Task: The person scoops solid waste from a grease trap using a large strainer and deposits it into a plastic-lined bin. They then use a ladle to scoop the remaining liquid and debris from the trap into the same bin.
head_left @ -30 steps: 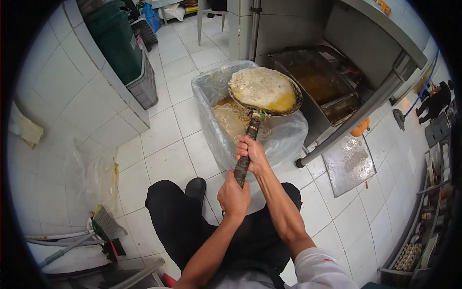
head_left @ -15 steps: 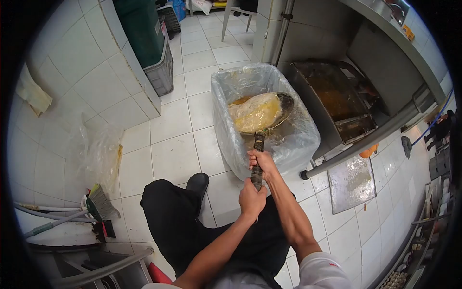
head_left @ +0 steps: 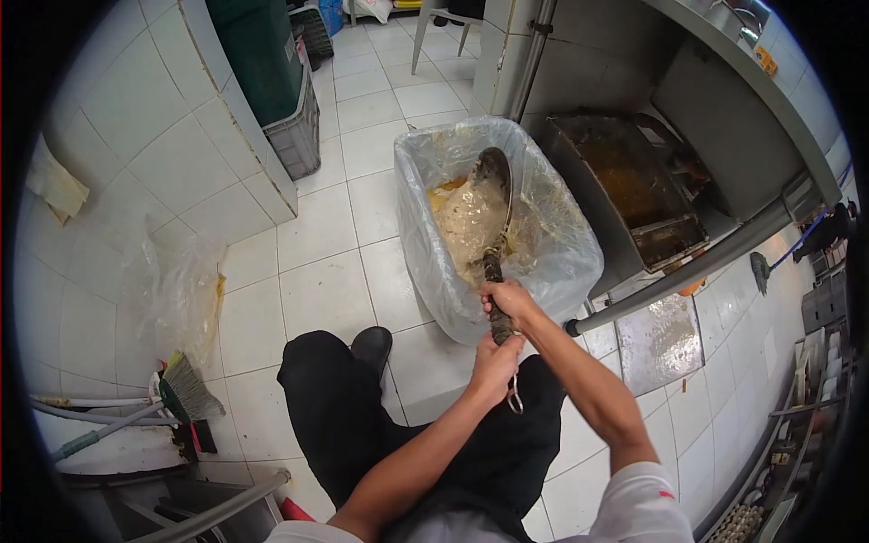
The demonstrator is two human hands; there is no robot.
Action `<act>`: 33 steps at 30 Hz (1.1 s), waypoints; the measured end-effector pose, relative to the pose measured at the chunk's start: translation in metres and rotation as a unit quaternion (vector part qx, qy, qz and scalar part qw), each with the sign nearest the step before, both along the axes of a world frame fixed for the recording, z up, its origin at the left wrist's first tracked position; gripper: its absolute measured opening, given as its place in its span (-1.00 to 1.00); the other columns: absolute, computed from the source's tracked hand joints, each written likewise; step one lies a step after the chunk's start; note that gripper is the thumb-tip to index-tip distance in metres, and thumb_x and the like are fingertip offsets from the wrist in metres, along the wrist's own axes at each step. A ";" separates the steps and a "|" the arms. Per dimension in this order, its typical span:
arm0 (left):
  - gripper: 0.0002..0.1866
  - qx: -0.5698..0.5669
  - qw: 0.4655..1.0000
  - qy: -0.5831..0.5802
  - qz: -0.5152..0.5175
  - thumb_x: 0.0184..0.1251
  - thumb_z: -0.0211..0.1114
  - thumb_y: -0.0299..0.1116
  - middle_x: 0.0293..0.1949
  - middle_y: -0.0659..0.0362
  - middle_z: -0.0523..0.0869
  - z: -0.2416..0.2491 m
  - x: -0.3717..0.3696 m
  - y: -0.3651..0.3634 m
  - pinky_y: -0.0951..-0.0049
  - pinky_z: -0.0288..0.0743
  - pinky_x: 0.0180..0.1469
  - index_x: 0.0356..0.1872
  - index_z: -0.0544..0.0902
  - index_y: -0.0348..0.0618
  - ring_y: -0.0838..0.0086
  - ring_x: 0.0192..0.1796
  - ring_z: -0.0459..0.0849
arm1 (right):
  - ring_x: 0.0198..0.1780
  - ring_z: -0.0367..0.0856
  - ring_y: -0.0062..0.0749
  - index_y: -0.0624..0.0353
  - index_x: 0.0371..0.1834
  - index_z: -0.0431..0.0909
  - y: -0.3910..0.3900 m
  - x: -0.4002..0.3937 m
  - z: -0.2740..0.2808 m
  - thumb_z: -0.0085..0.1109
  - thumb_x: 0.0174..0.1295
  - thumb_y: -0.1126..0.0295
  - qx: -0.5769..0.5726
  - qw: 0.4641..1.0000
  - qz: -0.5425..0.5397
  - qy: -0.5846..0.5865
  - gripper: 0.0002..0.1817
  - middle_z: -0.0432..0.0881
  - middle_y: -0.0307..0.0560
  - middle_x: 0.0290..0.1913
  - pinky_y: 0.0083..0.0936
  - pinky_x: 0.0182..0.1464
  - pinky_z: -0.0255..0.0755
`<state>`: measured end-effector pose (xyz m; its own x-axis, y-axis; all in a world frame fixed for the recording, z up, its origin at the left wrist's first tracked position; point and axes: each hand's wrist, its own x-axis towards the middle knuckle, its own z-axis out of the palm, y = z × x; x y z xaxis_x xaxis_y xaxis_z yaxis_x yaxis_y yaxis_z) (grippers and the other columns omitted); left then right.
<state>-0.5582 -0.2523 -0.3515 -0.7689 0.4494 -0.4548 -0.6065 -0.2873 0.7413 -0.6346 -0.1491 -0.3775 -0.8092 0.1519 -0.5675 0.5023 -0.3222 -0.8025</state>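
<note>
Both hands are closed round the dark wrapped handle of a large ladle [head_left: 492, 258]. My right hand [head_left: 510, 304] grips higher up, nearer the bowl, and my left hand [head_left: 495, 364] holds the lower end, where a metal loop sticks out. The ladle's bowl [head_left: 495, 169] stands tilted on its edge inside a bin lined with a clear plastic bag [head_left: 561, 262]. Beside and below the bowl lies a pale, wet, greasy mass [head_left: 466, 226] with yellow-orange liquid at its edge. Part of the bowl's inner side faces away from view.
A dirty metal tank [head_left: 634, 190] with brown liquid stands under the steel counter, right of the bin. A wet metal plate [head_left: 661, 342] lies on the tiles. Crumpled plastic [head_left: 181, 285] and a broom [head_left: 188, 391] are on the left, a grey crate [head_left: 297, 136] further back.
The ladle's bowl has swung up and left and turned on edge; the pale mass it carried now lies in the bin. Both hands have shifted slightly right with the handle.
</note>
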 end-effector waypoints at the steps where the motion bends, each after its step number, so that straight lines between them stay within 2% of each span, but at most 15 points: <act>1: -0.89 0.042 0.998 -0.039 -0.010 0.15 0.14 -0.41 -0.63 0.38 0.36 0.003 0.001 0.002 0.66 0.06 -0.69 -0.49 0.39 -0.07 0.75 -0.68 0.23 | -0.70 0.37 -0.54 0.27 -0.65 0.41 0.003 0.000 0.003 0.05 -0.03 0.49 0.052 0.998 0.014 -0.010 -0.87 0.42 -0.19 -0.68 -0.56 -0.67 0.27; 2: -0.89 0.043 0.998 -0.041 -0.013 0.15 0.14 -0.41 -0.63 0.38 0.36 0.003 0.003 0.005 0.66 0.06 -0.69 -0.49 0.39 -0.07 0.75 -0.68 0.23 | -0.70 0.38 -0.52 0.27 -0.67 0.41 0.006 0.001 0.007 0.06 -0.05 0.49 0.103 0.994 0.028 -0.020 -0.87 0.42 -0.18 -0.69 -0.55 -0.68 0.26; 4: -0.90 0.127 0.989 -0.068 -0.027 0.20 0.11 -0.42 -0.60 0.37 0.37 0.002 0.008 0.010 0.69 0.05 -0.67 -0.46 0.38 -0.07 0.76 -0.68 0.24 | -0.72 0.39 -0.50 0.28 -0.70 0.40 0.012 0.006 0.015 0.08 -0.08 0.49 0.114 0.992 0.030 -0.036 -0.86 0.43 -0.16 -0.71 -0.52 -0.68 0.24; 6: -0.90 0.154 0.984 -0.073 -0.046 0.21 0.10 -0.43 -0.58 0.35 0.38 -0.001 0.014 0.012 0.68 0.05 -0.67 -0.43 0.35 -0.09 0.75 -0.68 0.23 | -0.73 0.39 -0.48 0.28 -0.69 0.40 0.016 0.013 0.018 0.08 -0.07 0.47 0.221 0.973 0.069 -0.005 -0.85 0.42 -0.16 -0.74 -0.50 -0.67 0.25; 8: -0.90 0.172 0.981 -0.073 -0.060 0.22 0.08 -0.44 -0.56 0.34 0.37 -0.003 0.021 0.015 0.67 0.05 -0.67 -0.39 0.32 -0.10 0.74 -0.67 0.23 | -0.74 0.39 -0.47 0.28 -0.70 0.40 0.017 0.020 0.021 0.08 -0.07 0.46 0.236 0.970 0.062 -0.005 -0.84 0.42 -0.15 -0.75 -0.48 -0.67 0.25; 19: -0.86 0.156 0.982 -0.017 -0.106 0.24 0.08 -0.40 -0.51 0.32 0.40 -0.016 0.023 0.028 0.66 0.17 -0.58 -0.25 0.32 -0.10 0.70 -0.59 0.32 | -0.74 0.47 -0.43 0.30 -0.61 0.36 0.029 0.029 0.024 0.12 -0.02 0.39 0.377 0.926 0.020 0.024 -0.80 0.43 -0.13 -0.74 -0.47 -0.65 0.34; 22: -0.77 0.115 0.982 0.021 -0.150 0.25 0.12 -0.26 -0.46 0.30 0.47 -0.007 0.021 0.028 0.66 0.28 -0.51 -0.18 0.33 -0.09 0.68 -0.52 0.40 | -0.73 0.46 -0.45 0.31 -0.57 0.35 0.032 0.035 0.035 0.11 -0.01 0.40 0.347 0.937 0.021 0.022 -0.80 0.44 -0.12 -0.72 -0.48 -0.68 0.33; 24: -0.62 -0.046 0.948 0.050 -0.310 0.21 0.16 -0.05 -0.37 0.26 0.54 0.000 0.005 0.024 0.57 0.37 -0.43 -0.13 0.33 -0.08 0.63 -0.45 0.48 | -0.73 0.45 -0.46 0.32 -0.52 0.35 0.035 0.038 0.036 0.10 0.01 0.43 0.338 0.940 0.030 0.028 -0.82 0.43 -0.13 -0.70 -0.50 -0.69 0.31; 25: -0.46 -0.112 0.916 0.093 -0.373 0.11 0.19 0.11 -0.35 0.19 0.60 0.004 -0.001 0.018 0.45 0.44 -0.37 -0.11 0.40 -0.14 0.53 -0.39 0.55 | -0.73 0.45 -0.46 0.32 -0.52 0.35 0.036 0.042 0.031 0.10 0.01 0.43 0.336 0.941 0.030 0.028 -0.82 0.43 -0.13 -0.70 -0.50 -0.69 0.31; 26: -0.46 -0.114 0.915 0.092 -0.375 0.11 0.19 0.11 -0.35 0.19 0.60 0.007 -0.014 0.014 0.45 0.44 -0.37 -0.11 0.40 -0.14 0.53 -0.39 0.55 | -0.73 0.44 -0.47 0.32 -0.51 0.35 0.038 0.045 0.023 0.10 0.01 0.44 0.325 0.945 0.021 0.033 -0.82 0.43 -0.14 -0.70 -0.50 -0.69 0.30; 27: -0.41 -0.208 0.833 0.191 -0.476 0.06 0.21 0.15 -0.37 0.14 0.61 0.012 -0.030 0.012 0.44 0.45 -0.34 -0.11 0.44 -0.18 0.47 -0.36 0.57 | -0.73 0.44 -0.47 0.32 -0.49 0.35 0.039 0.048 0.018 0.10 0.00 0.45 0.316 0.948 0.013 0.038 -0.83 0.43 -0.14 -0.70 -0.51 -0.70 0.30; 28: -0.36 -0.293 0.721 0.283 -0.561 0.02 0.22 0.19 -0.40 0.10 0.62 0.016 -0.047 0.009 0.42 0.46 -0.31 -0.12 0.48 -0.22 0.42 -0.34 0.60 | -0.73 0.44 -0.47 0.32 -0.49 0.35 0.041 0.051 0.016 0.10 0.00 0.45 0.315 0.948 0.012 0.036 -0.83 0.43 -0.14 -0.70 -0.51 -0.70 0.30; 30: -0.33 -0.349 0.729 0.322 -0.493 -0.02 0.26 0.20 -0.47 0.03 0.63 0.046 -0.074 -0.006 0.41 0.48 -0.26 -0.15 0.53 -0.30 0.34 -0.31 0.62 | -0.73 0.43 -0.47 0.32 -0.44 0.35 0.045 0.059 0.014 0.10 0.00 0.45 0.376 0.925 0.025 0.055 -0.83 0.42 -0.15 -0.70 -0.51 -0.68 0.30; 32: -0.33 -0.340 0.773 0.419 -0.334 -0.03 0.27 0.18 -0.45 -0.01 0.64 0.047 -0.098 -0.015 0.38 0.48 -0.24 -0.17 0.53 -0.30 0.29 -0.31 0.63 | -0.73 0.43 -0.46 0.34 -0.40 0.36 0.043 0.068 0.030 0.11 -0.01 0.45 0.381 0.923 0.035 0.040 -0.81 0.43 -0.13 -0.70 -0.49 -0.66 0.32; 33: -0.36 -0.361 0.768 0.425 -0.315 -0.03 0.28 0.16 -0.43 -0.02 0.65 0.047 -0.114 -0.019 0.38 0.48 -0.21 -0.17 0.53 -0.29 0.28 -0.29 0.64 | -0.73 0.44 -0.45 0.35 -0.37 0.36 0.046 0.072 0.031 0.11 -0.01 0.45 0.384 0.922 0.040 0.030 -0.79 0.43 -0.12 -0.69 -0.48 -0.65 0.33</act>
